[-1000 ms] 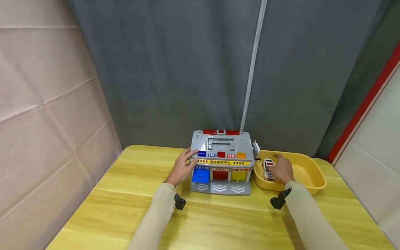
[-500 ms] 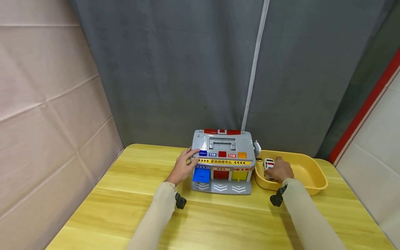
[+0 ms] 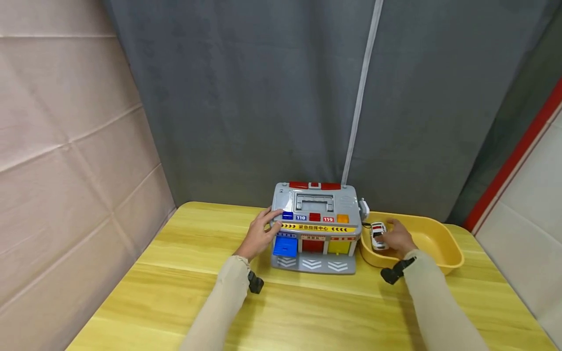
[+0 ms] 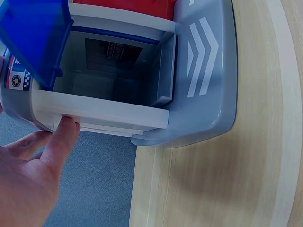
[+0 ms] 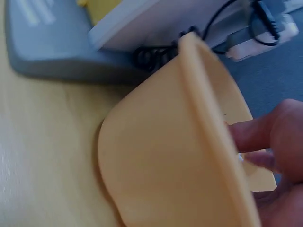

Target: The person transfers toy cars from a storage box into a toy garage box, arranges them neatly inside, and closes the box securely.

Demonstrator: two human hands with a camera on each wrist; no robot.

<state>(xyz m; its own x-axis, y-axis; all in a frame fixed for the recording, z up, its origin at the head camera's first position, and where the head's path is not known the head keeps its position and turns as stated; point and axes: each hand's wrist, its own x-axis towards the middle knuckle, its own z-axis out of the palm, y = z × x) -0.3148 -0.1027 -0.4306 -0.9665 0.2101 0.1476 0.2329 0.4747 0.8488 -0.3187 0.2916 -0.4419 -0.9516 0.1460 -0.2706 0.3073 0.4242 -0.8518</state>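
My left hand (image 3: 258,235) rests on the left side of a grey toy rescue station (image 3: 313,229), one finger reaching over the roof beside the blue button (image 3: 287,215). In the left wrist view, a straight digit touches the white side wall (image 4: 102,106) by the left bay, whose blue door (image 4: 35,35) is raised; the bay's inside shows. My right hand (image 3: 398,237) reaches into a yellow tub (image 3: 452,253), thumb over a white toy car (image 3: 378,229) with red markings. In the right wrist view the tub wall hides most of the car, so I cannot tell whether the fingers grip it.
The station's red door (image 3: 312,245) and yellow door (image 3: 339,246) are down. A black cable (image 5: 151,54) lies between station and tub. The wooden table (image 3: 303,312) extends toward me; a grey curtain (image 3: 246,107) hangs behind.
The station's blue door stays raised and my left hand keeps its place. My right hand's fingers draw in over the toy car, then spread again; the car stays in the tub. The head view shifts slightly.
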